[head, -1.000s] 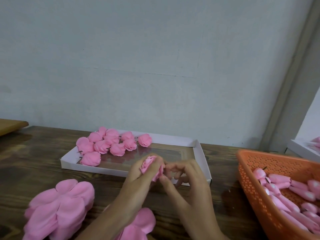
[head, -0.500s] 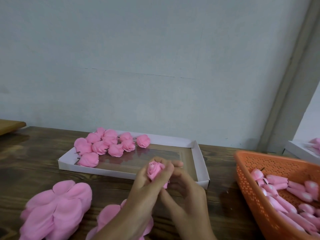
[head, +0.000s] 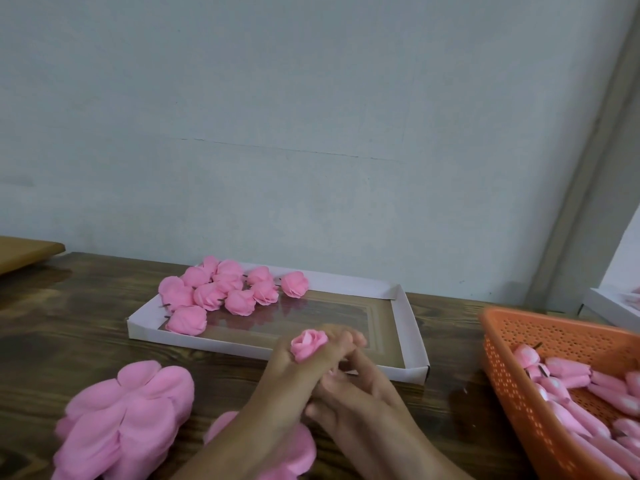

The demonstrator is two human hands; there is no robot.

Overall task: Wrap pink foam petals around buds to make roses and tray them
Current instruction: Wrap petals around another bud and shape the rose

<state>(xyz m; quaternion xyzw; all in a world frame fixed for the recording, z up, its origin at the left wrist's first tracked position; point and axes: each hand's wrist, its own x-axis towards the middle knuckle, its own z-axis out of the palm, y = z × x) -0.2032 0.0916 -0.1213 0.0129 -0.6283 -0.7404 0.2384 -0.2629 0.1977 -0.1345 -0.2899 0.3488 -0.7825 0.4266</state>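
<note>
Both your hands meet above the bench (head: 69,341): left hand (head: 299,374) grips the foam rose (head: 308,342), right hand (head: 353,396) pinches its base.

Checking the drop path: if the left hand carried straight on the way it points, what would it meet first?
The left hand would likely meet the bare floor of the white tray, right of the finished roses; depth is unclear, so the near wall might come first.
</note>
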